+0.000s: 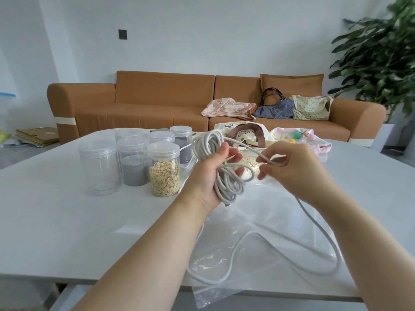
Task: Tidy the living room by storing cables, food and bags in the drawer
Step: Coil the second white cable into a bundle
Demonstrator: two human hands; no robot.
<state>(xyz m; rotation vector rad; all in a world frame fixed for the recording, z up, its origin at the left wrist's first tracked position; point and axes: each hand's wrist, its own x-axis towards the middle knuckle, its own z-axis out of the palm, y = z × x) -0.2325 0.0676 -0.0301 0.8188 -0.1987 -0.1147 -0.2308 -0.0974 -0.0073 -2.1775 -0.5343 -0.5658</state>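
**Above the table's near half: winding the white cable into a coil**

Over the middle of the table (67, 209), the left hand (208, 178) grips a bundle of finished loops of the white cable (226, 185), fingers curled round them and palm facing up. Just beside it, the right hand (294, 169) pinches the free strand between thumb and bent fingers. From there the unwound tail drops and lies in one broad loop by the table's near edge, on a clear zip bag (276, 207) whose mouth hangs over that edge.

The step looks like coiling, roughly half done. To do it well:

- Match each new loop to the size of those already held.
- Let the strand slide through the right-hand pinch instead of hauling it, since a tug could drag the slick bag off the edge.
- Swing clear of the jar of oats (164, 169), which stands just left of the left wrist.
- Hold the bundle firmly, as stiff loops tend to spring open.
- Save the last stretch to wrap round the coil's waist.

No drawer is in view.
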